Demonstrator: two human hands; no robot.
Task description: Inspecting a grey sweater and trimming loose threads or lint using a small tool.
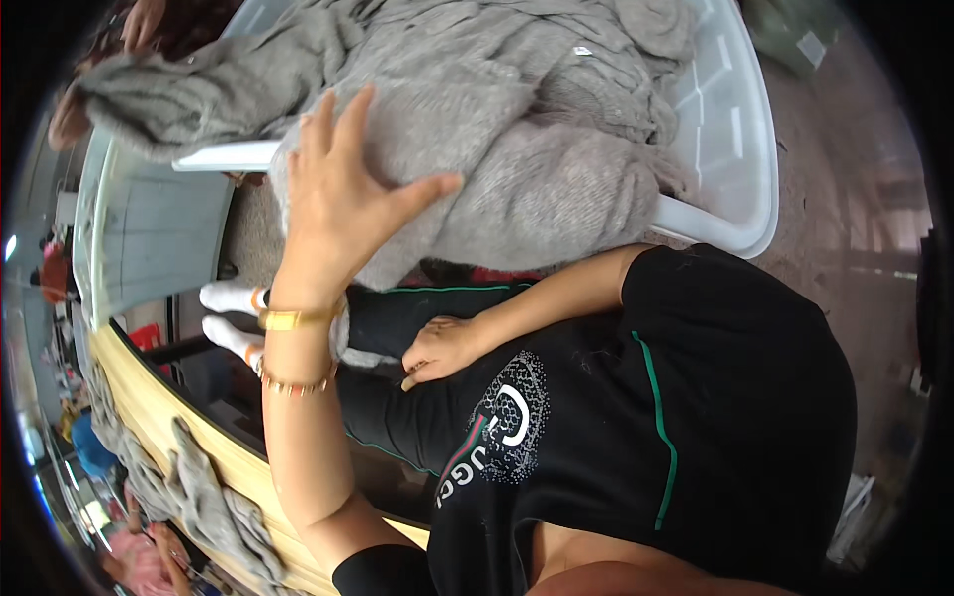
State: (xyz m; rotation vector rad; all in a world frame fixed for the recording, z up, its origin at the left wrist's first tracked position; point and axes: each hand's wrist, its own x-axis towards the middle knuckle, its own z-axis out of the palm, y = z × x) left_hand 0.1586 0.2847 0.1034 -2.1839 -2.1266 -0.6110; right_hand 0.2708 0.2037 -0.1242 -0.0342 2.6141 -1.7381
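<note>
My left hand (338, 194), a gold watch-like band and a beaded bracelet on its wrist, is stretched over a pile of grey fuzzy knit garments (427, 109). Its fingers and thumb are spread, back of the hand upward. The knitwear heaps over a translucent white plastic bin (760, 149), and one piece drapes over the near rim. My right hand (442, 348) rests on my dark trousers with its fingers curled in; whatever it may hold is hidden. A strip of grey cloth (363, 350) lies close to its fingertips.
Another person's hand (142, 25) shows at the upper left, near the knitwear. Along the lower left runs a light wooden tabletop (164, 397) with grey knit pieces (214, 492) on it. A person in pink (149, 556) is beyond it. A green sack (790, 35) stands behind the bin.
</note>
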